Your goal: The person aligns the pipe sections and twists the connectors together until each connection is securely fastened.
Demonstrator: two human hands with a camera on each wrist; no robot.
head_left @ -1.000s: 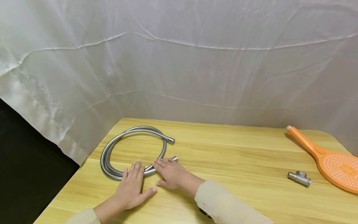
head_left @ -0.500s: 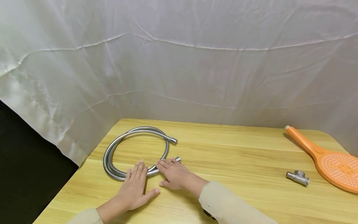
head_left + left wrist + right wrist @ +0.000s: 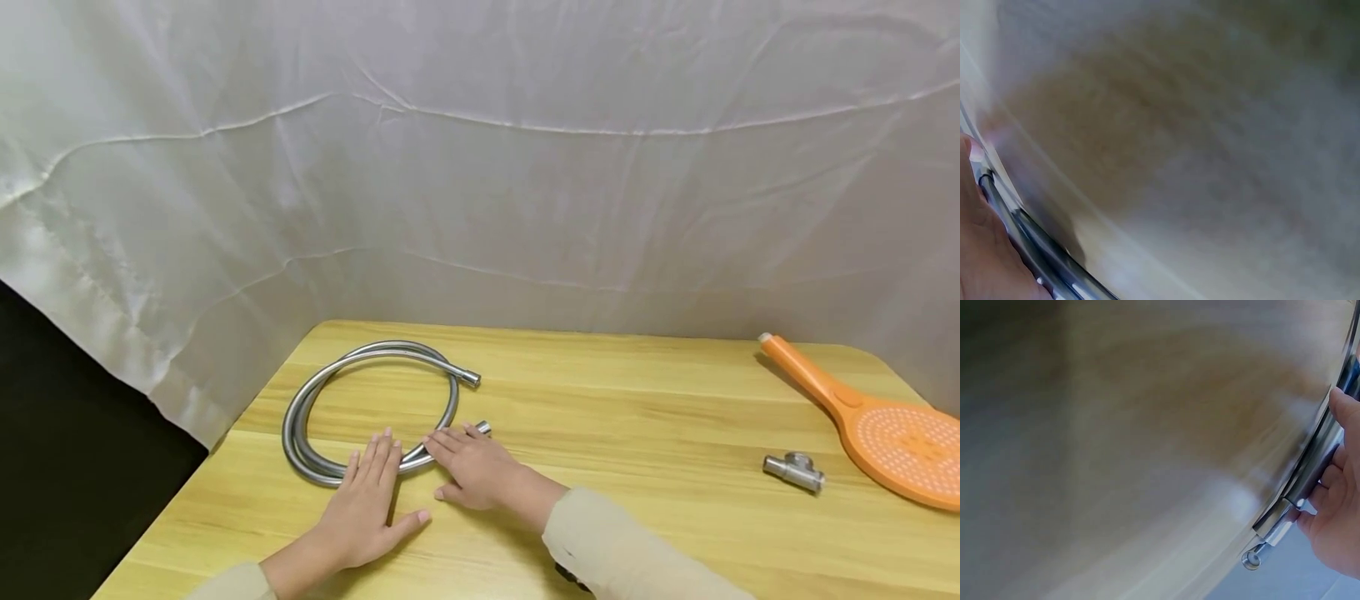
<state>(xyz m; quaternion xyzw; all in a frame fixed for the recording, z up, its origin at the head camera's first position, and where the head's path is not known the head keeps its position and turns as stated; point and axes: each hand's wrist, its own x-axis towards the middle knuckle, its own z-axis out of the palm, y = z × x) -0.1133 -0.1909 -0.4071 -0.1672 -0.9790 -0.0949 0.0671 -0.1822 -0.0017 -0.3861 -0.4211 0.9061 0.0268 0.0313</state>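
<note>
A coiled chrome shower hose lies on the left part of the wooden table. My left hand rests on the near side of the coil, fingers straight and pointing away, thumb out to the right. Close beside it, my right hand lays its extended fingers over the hose near one end fitting. The other hose end points right, farther back. In the left wrist view, the hose runs along the hand's edge. The right wrist view has the hose against the fingers.
To the right lies a small metal tee fitting. Beyond it, an orange shower head lies face up, handle toward the back. A pale cloth curtain hangs behind the table. Past the table's left edge it is dark.
Both hands and the hose coil have slid a little to the right together. The tee fitting and shower head shift slightly left in view as the camera turns.
</note>
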